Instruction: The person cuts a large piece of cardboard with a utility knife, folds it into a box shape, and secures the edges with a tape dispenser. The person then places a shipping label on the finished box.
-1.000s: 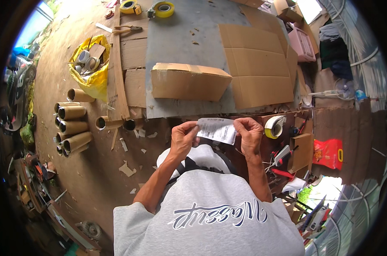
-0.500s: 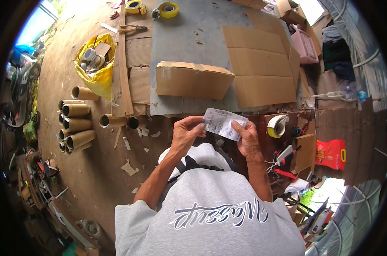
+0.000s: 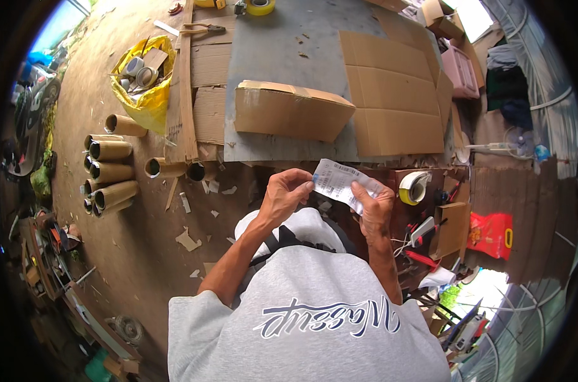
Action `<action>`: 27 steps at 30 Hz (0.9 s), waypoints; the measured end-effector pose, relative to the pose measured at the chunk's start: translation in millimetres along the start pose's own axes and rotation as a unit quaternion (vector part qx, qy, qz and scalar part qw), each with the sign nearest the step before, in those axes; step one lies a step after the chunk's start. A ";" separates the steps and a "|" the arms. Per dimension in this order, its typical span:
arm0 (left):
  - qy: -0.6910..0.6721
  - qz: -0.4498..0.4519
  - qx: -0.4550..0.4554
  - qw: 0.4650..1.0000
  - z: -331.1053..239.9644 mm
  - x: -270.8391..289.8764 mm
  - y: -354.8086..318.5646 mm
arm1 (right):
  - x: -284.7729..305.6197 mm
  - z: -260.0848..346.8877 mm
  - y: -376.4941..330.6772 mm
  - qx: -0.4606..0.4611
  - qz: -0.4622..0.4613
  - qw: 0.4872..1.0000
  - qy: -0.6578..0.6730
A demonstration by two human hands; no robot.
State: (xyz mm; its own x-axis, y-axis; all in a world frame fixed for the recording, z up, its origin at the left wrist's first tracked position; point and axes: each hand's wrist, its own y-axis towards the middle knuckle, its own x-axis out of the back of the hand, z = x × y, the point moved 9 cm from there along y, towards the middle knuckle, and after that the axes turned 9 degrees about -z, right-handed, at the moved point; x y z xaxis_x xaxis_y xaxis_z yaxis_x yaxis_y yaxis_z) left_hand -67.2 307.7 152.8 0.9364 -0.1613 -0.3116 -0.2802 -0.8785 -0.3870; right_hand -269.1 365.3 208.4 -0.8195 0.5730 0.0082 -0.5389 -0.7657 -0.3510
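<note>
A white printed shipping label (image 3: 332, 181) is held tilted in front of my chest, just off the table's near edge. My right hand (image 3: 376, 207) grips its right side, thumb flat on the printed face. At the label's left edge, my left hand (image 3: 282, 198) is closed in a pinch, with thumb and forefinger together at the corner. Whether those fingers hold the sheet itself or its backing is too small to tell. Beyond both hands, a closed brown carton (image 3: 292, 113) with clear tape at its end lies on the grey tabletop (image 3: 282, 57).
Flattened cardboard (image 3: 391, 95) covers the table's right part. A tape roll (image 3: 415, 188) sits right of my hands. Pliers (image 3: 203, 28) lie far left, near a yellow bag (image 3: 142, 86) of used cores. Several cardboard tubes (image 3: 114, 172) are stacked on the floor at left.
The label has tilted more steeply, its right end dropping lower, and my right hand has turned with it. My left hand has shifted slightly right. The whole view has moved a little.
</note>
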 end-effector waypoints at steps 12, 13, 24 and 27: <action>-0.060 0.035 0.024 0.997 -1.5 2.9 0.1 | 2.1 16.8 7.3 0.017 -0.021 1.000 0.010; -0.063 0.026 0.032 0.997 -1.9 2.5 0.0 | 1.9 16.3 7.9 0.017 -0.021 1.000 0.011; -0.051 0.014 0.044 0.998 3.7 7.4 4.2 | -6.4 11.7 10.6 -0.003 -0.013 0.999 0.038; -0.053 0.022 0.036 0.998 1.0 6.2 4.4 | -7.0 11.0 11.7 -0.008 -0.013 0.999 0.037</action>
State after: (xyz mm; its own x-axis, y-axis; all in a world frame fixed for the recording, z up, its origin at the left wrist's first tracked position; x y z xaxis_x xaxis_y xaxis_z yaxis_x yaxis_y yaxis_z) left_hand -62.9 303.3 148.3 0.8968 -0.1471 -0.4172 -0.3376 -0.8370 -0.4306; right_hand -271.9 349.1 214.5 -0.7885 0.6129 -0.0507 -0.5563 -0.7460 -0.3660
